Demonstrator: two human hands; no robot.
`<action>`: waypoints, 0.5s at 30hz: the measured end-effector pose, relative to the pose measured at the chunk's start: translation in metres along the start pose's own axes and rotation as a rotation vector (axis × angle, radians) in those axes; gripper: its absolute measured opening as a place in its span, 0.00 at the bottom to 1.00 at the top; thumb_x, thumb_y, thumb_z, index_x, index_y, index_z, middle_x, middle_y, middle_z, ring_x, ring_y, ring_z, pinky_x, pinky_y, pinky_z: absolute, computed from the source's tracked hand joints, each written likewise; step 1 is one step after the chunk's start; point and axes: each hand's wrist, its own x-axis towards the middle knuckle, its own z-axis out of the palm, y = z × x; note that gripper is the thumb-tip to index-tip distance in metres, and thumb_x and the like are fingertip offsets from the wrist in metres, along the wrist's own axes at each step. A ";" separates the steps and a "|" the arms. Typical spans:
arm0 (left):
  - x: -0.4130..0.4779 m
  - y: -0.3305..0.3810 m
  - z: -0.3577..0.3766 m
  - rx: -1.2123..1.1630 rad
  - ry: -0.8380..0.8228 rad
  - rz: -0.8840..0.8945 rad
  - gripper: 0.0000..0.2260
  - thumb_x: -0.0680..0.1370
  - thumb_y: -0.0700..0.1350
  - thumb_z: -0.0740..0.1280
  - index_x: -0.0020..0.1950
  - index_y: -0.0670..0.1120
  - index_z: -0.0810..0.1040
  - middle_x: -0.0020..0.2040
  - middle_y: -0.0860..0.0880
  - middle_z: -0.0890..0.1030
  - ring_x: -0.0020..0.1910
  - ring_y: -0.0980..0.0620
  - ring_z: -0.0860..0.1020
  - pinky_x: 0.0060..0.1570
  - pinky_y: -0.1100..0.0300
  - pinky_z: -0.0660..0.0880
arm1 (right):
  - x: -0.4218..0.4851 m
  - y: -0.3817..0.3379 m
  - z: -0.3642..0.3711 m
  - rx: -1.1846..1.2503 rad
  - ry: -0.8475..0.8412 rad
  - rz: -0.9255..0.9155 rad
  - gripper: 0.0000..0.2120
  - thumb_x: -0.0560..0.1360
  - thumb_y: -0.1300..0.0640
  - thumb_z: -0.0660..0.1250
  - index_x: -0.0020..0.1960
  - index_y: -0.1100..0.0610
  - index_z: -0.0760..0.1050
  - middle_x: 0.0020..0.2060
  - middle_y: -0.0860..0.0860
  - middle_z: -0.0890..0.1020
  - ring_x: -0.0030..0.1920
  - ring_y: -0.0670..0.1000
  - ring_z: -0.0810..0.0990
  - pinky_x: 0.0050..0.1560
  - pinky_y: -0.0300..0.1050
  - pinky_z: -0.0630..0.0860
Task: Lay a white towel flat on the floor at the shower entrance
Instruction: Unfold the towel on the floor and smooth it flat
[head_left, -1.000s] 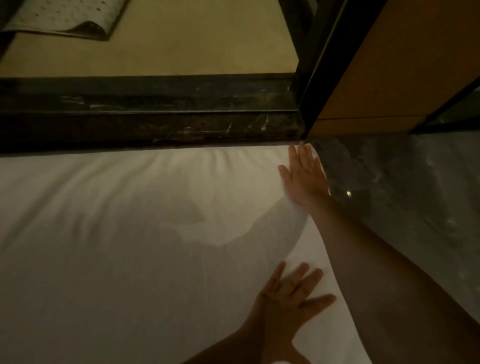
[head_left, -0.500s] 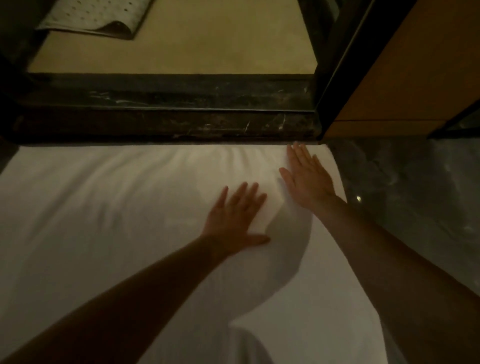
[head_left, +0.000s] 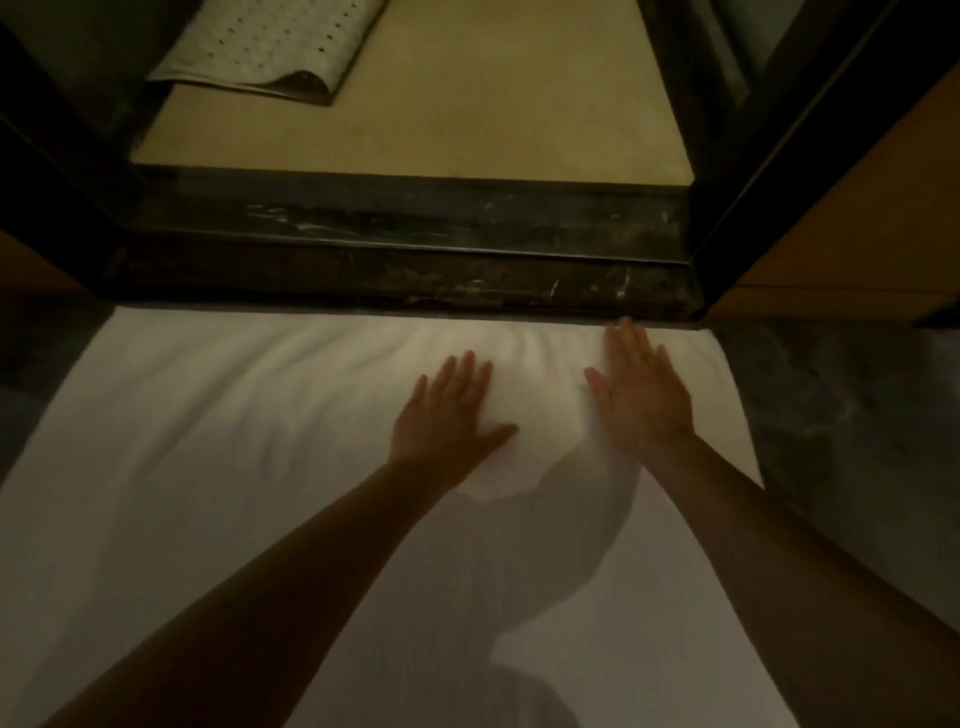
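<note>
Head-camera desk: Where is the towel, and what are the hands doing?

Stringer: The white towel is spread on the dark floor, its far edge right against the black shower threshold. Both hands lie flat on it, fingers straight, gripping nothing. The left hand is near the middle of the far edge. The right hand is just beside it but apart, its fingertips reaching the threshold.

Desk: What has changed?

Stringer: A second ago the left hand pressed the cloth low down, close to the person. It has since come forward to lie alongside the right, which has barely left its far corner.

Desk: Meaning for the job?

Stringer: The towel looks to be in place at the entrance. Fine ripples fan along the far edge around the hands, so smoothing seems to be the remaining step. Beyond the threshold, a perforated mat lies on the tan shower floor.
</note>
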 end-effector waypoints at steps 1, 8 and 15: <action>-0.002 -0.018 -0.006 0.006 0.029 -0.066 0.34 0.77 0.65 0.52 0.77 0.50 0.45 0.78 0.48 0.47 0.76 0.49 0.45 0.73 0.49 0.46 | 0.000 -0.021 0.000 0.003 0.019 -0.078 0.30 0.79 0.42 0.41 0.77 0.55 0.42 0.77 0.54 0.46 0.76 0.51 0.43 0.75 0.51 0.44; -0.014 -0.126 -0.031 0.119 0.012 -0.325 0.32 0.78 0.63 0.49 0.77 0.50 0.45 0.78 0.47 0.45 0.76 0.47 0.44 0.73 0.45 0.48 | 0.020 -0.188 0.017 0.177 -0.039 -0.314 0.30 0.80 0.42 0.46 0.77 0.53 0.45 0.77 0.52 0.48 0.76 0.51 0.44 0.73 0.49 0.43; -0.005 -0.154 -0.032 0.060 0.014 -0.309 0.27 0.81 0.58 0.47 0.77 0.52 0.43 0.78 0.49 0.45 0.76 0.47 0.44 0.72 0.43 0.46 | 0.024 -0.207 0.028 0.112 -0.046 -0.310 0.30 0.80 0.42 0.47 0.77 0.51 0.42 0.77 0.52 0.45 0.76 0.52 0.42 0.74 0.51 0.42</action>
